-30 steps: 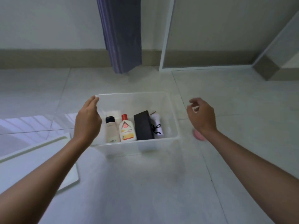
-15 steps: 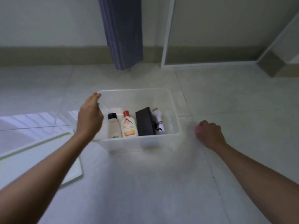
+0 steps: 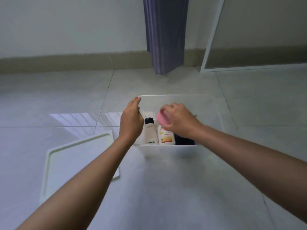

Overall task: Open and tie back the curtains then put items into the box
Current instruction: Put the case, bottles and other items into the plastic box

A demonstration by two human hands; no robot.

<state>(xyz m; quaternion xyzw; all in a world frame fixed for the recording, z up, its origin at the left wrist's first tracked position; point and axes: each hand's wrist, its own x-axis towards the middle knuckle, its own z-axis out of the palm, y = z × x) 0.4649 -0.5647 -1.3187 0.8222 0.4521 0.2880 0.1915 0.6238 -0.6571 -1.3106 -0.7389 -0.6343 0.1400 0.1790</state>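
A clear plastic box (image 3: 206, 103) stands on the tiled floor. Inside it are a beige bottle with a black cap (image 3: 150, 131), a white and orange bottle (image 3: 166, 136) and a dark item (image 3: 184, 141), mostly hidden by my right arm. My right hand (image 3: 180, 121) grips a small pink round object (image 3: 162, 119) above the box's inside. My left hand (image 3: 132, 120) rests with fairly straight fingers at the box's left rim. A grey-blue curtain (image 3: 166, 34) hangs by the wall behind.
The box's white lid (image 3: 73, 156) lies flat on the floor to the left, partly under my left forearm. A white door frame (image 3: 211, 40) stands at the back right. A beige skirting runs along the wall.
My right hand has picked the pink object up from the floor right of the box and carried it left, over the box. The left hand stays at the rim.
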